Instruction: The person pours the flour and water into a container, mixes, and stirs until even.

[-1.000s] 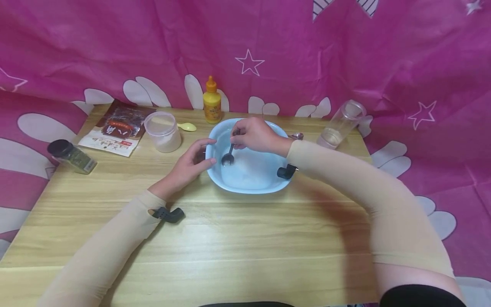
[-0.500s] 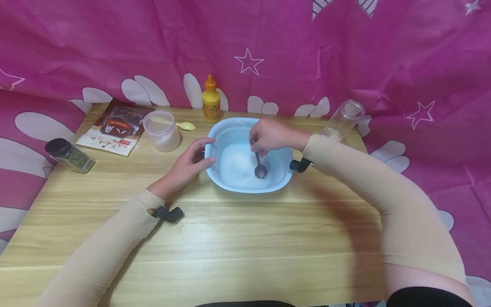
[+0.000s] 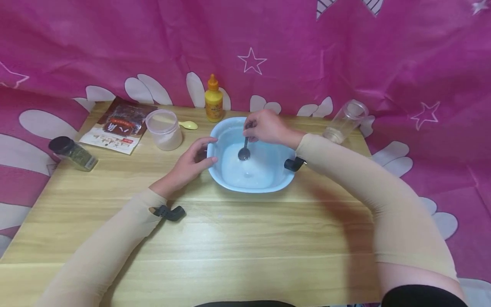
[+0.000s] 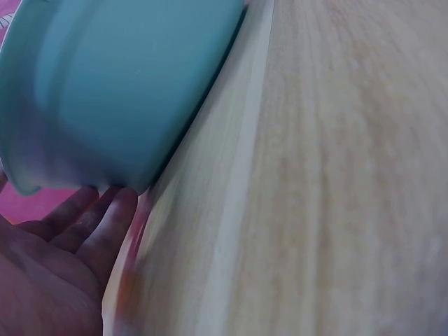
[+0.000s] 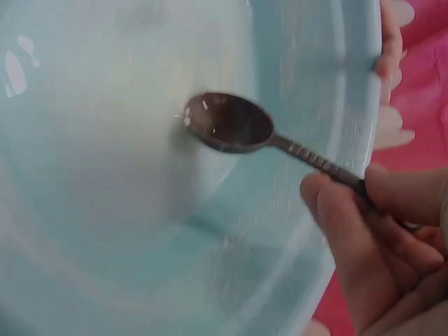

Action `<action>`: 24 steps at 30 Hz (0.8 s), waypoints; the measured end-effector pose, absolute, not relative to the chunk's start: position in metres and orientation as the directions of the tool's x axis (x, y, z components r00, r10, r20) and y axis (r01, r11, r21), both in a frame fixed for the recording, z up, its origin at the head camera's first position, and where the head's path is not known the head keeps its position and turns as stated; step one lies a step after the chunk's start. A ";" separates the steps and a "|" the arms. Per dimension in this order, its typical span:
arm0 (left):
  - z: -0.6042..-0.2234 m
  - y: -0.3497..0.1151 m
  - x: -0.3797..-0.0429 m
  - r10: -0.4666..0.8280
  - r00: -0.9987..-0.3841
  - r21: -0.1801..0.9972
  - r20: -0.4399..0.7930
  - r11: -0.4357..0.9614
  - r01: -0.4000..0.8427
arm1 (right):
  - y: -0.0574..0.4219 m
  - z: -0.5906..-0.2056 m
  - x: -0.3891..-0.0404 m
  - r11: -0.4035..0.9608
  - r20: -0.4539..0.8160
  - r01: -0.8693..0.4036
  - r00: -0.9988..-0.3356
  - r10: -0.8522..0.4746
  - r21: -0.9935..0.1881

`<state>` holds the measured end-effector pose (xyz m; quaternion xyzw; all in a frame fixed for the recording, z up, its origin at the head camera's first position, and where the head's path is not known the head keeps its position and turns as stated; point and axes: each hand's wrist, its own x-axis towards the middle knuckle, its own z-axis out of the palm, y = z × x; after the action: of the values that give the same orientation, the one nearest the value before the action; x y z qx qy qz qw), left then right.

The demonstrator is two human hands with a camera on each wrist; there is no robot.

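A pale blue plastic basin [image 3: 253, 189] with liquid in it stands on the wooden table. My left hand [image 3: 186, 164] holds its left side, thumb and index finger at the rim. In the left wrist view the other fingers [image 4: 110, 227] of that hand lie against the outer wall. Over the basin, my right hand [image 3: 267, 128] pinches a dark measuring spoon [image 3: 244, 154] by its handle, bowl end down. Seen from the right wrist, the spoon's round bowl [image 5: 231, 124] has a wet shine, and markings run along its handle.
Behind the basin stands a yellow squeeze bottle [image 3: 213, 104]. To the left are a clear tub [image 3: 165, 132] of white contents, a yellow spoon [image 3: 189, 125], a brown-and-white packet [image 3: 115, 128] and a black-capped spice jar [image 3: 74, 155]. A clear container [image 3: 345, 122] leans at the right.
The measuring spoon has gone from the basin's left side to the right, then back toward the middle, with my right hand. My left hand keeps its place at the rim.
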<state>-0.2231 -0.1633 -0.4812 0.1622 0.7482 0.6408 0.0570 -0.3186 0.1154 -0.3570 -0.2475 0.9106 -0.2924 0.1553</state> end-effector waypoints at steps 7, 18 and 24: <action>-0.480 -0.162 -0.223 0.316 -0.940 0.975 0.126 0.136 0.177 | 0.125 -0.351 -0.318 0.768 -0.263 -0.339 -0.800 -0.539 -0.543; -0.483 -0.163 -0.222 0.312 -0.942 0.979 0.126 0.116 0.169 | 0.114 -0.361 -0.318 0.662 -0.266 -0.249 -0.774 -0.575 -0.707; -0.481 -0.163 -0.223 0.315 -0.940 0.976 0.129 0.128 0.176 | 0.128 -0.356 -0.327 0.745 -0.259 -0.222 -0.844 -0.470 -0.629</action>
<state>-0.2233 -0.1626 -0.4809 0.1639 0.7490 0.6397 0.0541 -0.3270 0.1280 -0.3556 -0.1897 0.9113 -0.3026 0.2051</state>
